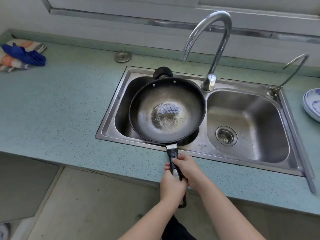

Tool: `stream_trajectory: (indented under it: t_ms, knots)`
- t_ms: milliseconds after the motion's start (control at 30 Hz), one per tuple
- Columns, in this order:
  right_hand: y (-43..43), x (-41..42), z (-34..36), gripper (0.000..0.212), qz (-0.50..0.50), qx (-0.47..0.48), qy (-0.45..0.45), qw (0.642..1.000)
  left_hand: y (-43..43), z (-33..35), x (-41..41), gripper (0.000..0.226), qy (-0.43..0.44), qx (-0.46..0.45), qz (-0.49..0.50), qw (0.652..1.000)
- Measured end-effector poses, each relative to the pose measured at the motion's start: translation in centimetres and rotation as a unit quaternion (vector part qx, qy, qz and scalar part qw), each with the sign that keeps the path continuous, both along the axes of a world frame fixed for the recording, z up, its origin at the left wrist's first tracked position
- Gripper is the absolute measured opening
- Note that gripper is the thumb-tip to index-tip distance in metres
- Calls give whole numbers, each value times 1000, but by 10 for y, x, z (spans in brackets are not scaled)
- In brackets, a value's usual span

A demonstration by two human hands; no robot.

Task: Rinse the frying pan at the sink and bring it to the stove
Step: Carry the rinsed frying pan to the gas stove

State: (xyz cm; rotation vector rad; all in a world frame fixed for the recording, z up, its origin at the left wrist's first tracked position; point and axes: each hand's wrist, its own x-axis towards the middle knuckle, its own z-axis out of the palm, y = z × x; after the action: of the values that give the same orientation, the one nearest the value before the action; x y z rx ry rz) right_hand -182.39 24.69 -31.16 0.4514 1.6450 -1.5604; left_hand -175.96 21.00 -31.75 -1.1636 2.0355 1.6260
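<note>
Frying pan point(167, 110) is held by its handle in both hands, left hand point(170, 187) and right hand point(188, 170) wrapped tight, over the sink point(242, 163) basin ahead; no water runs from the faucet point(210, 49) beyond, so rinsing seems pending and the tap likely needs opening.

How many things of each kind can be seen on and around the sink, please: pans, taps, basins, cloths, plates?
Frying pan: 1, held by the handle in the left hand and the right hand
Taps: 2, large tap, small tap
Sink basins: 2, left basin, right basin
Cloths: 2, striped cloth, blue cloth
Plate: 1
Total: 8
</note>
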Motion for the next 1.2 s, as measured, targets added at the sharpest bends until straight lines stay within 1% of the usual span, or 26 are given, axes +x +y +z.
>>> stream_trajectory:
  t_ms: [67, 133, 167, 233, 300, 367, 500, 567, 600, 633, 667, 733, 800, 933, 1200]
  knots:
    - [1, -1, -4, 3, 17, 10, 9, 1000, 3, -1, 0, 20, -8, 1, 15, 1000]
    - [1, 0, -8, 13, 39, 45, 32, 998, 6, 0, 0, 20, -11, 8, 37, 999]
    - [1, 0, -10, 19, 62, 79, 53, 994, 8, 0, 1, 22, -8, 15, 48, 999]
    - [2, 1, -11, 30, 121, 150, 99, 976, 10, 0, 2, 24, 3, 17, 63, 998]
    - [3, 1, -13, 36, 152, 174, 124, 965, 10, 1, 3, 25, 13, 5, 69, 997]
    - [0, 0, -13, 35, 150, 161, 129, 967, 7, 2, 6, 26, 27, -9, 72, 997]
    - [-11, 9, -11, 32, 104, 92, 106, 985, -5, 9, 15, 20, 33, -40, 75, 996]
    - [-17, 14, -12, 30, 96, 74, 104, 987, -12, 12, 19, 22, 33, -46, 84, 995]
    - [-21, 16, -12, 30, 96, 72, 106, 987, -15, 13, 22, 20, 36, -46, 89, 994]
    - [-24, 17, -11, 30, 98, 70, 108, 987, -18, 16, 24, 13, 38, -47, 94, 994]
    - [-28, 18, -11, 30, 100, 70, 109, 987, -20, 17, 26, 11, 36, -49, 98, 993]
    - [-34, 21, -8, 28, 106, 69, 112, 986, -24, 20, 29, 19, 34, -47, 112, 992]
    - [-43, 24, -4, 27, 118, 62, 120, 984, -31, 26, 33, 17, 36, -41, 130, 990]
    - [-61, 33, 9, 30, 148, 58, 146, 977, -47, 39, 46, 24, 50, -59, 141, 987]
    - [-103, 91, 41, 28, 180, 16, 160, 970, -80, 75, 111, 12, 79, -116, 165, 976]
